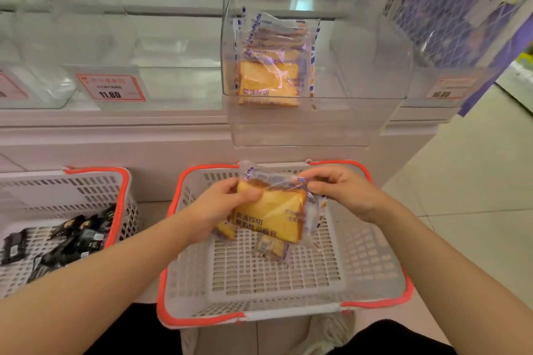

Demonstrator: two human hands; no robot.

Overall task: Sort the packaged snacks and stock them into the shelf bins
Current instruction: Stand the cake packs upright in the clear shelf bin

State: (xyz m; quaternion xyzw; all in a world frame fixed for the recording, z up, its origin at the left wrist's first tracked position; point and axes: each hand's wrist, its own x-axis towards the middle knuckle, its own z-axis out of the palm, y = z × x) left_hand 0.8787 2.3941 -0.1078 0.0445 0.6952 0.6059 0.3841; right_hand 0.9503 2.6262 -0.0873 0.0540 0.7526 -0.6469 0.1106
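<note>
A clear packet of yellow toast bread [271, 213] is held above the white basket with an orange rim [375, 294]. My left hand [222, 204] grips its left side, thumb across the front. My right hand [337, 190] pinches the wrapper's top right corner. Under the held packet, at least two more bread packets show: one [272, 248] lies on the basket floor and another [225, 229] peeks out below my left hand. Straight above, a clear shelf bin [360, 72] holds several of the same bread packets [271, 66] standing in a row at its left side.
A second orange-rimmed basket [95, 187] at the left holds several dark snack packets [66, 242]. Price tags [111, 88] hang on neighbouring clear bins. A purple-patterned panel [461, 8] closes the shelf at the right, with tiled floor [476, 181] beyond. My shoe [326, 331] is below the basket.
</note>
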